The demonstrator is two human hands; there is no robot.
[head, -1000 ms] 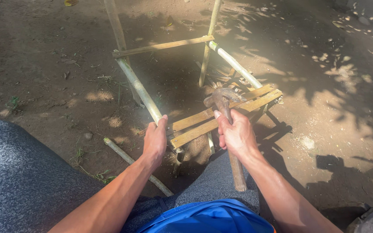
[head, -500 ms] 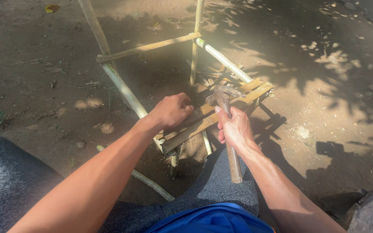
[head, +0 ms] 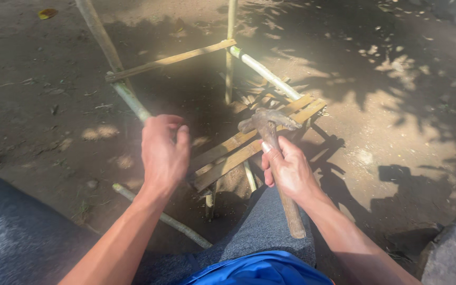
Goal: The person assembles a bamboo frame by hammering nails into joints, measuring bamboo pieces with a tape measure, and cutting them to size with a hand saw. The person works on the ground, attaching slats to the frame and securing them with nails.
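Where the lap ends, at the bottom of the view, a blue cloth (head: 254,272) and a grey trouser leg (head: 267,227) are seen, and over that leg the wooden handle of a hammer (head: 278,169) is held by the right hand (head: 288,171). The fingers are clamped round the handle about halfway up, so its butt end sticks out below the fist toward the body. The long axis of the hammer is set nearly upright in the view, tilted slightly left at the top, and the metal head is pointed away from the body, resting on or just above the flat bamboo slats (head: 249,148); contact cannot be told. The left hand (head: 164,153) is raised just beside the near left end of the slats, fingers curled loosely together, with nothing visibly held. The slats are run from lower left to upper right, across the line of the hammer. The right hand is the nearer one to the hammer head. Beyond the slats, a frame of round bamboo poles (head: 265,74) and a thin crossbar (head: 170,60) is stood on bare dirt ground (head: 397,105) dappled with shade.
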